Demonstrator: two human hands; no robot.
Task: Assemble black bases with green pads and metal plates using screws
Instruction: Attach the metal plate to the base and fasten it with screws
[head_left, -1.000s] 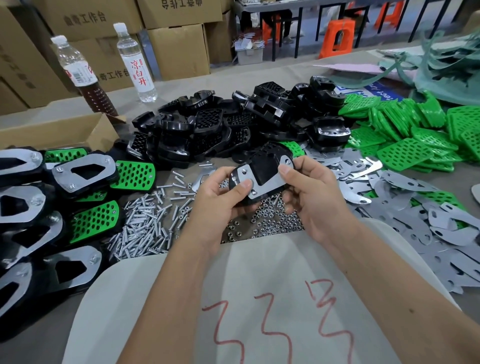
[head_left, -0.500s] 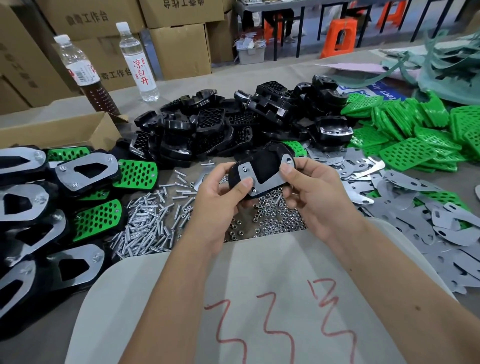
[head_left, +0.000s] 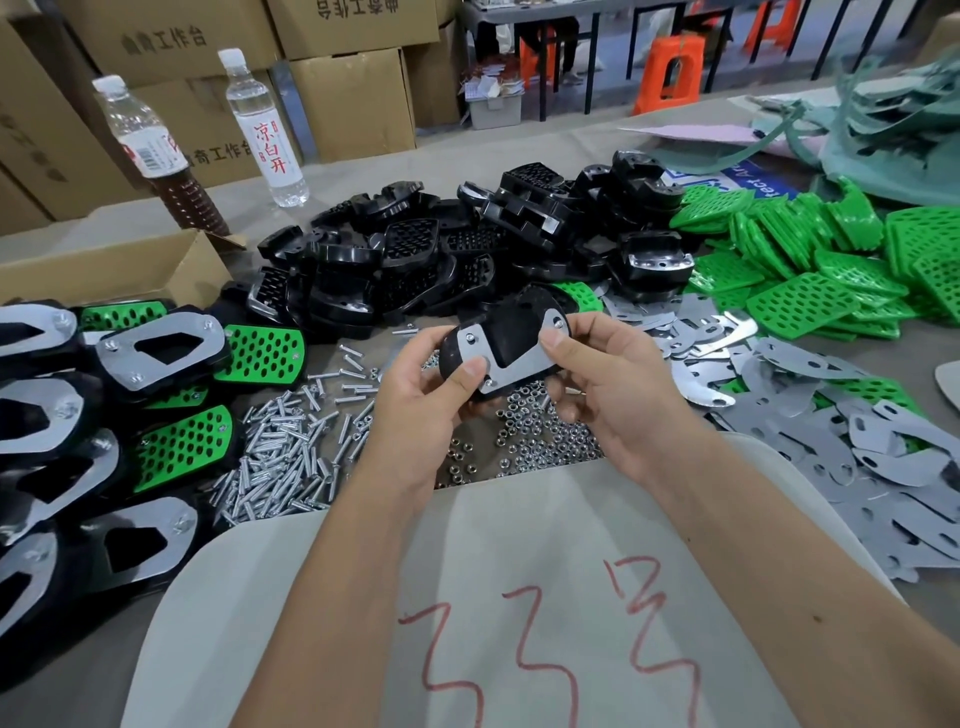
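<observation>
Both hands hold one black base (head_left: 511, 332) with a metal plate (head_left: 514, 366) on its upturned face, above the table's middle. My left hand (head_left: 421, 384) grips its left end, thumb on the plate. My right hand (head_left: 608, 379) grips the right end, thumb by a screw head. Loose screws (head_left: 285, 457) lie to the left below, small nuts (head_left: 535, 436) right under the base. A heap of black bases (head_left: 447, 254) lies behind, green pads (head_left: 810, 270) far right, metal plates (head_left: 883, 447) near right.
Finished assemblies (head_left: 104, 415) with green pads and plates are stacked at the left. A cardboard box (head_left: 114, 270) and two bottles (head_left: 265, 130) stand at the back left. A grey cloth (head_left: 519, 597) with red marks covers the near edge.
Both hands have stayed on the base, which has tilted only slightly. The view has shifted a little.
</observation>
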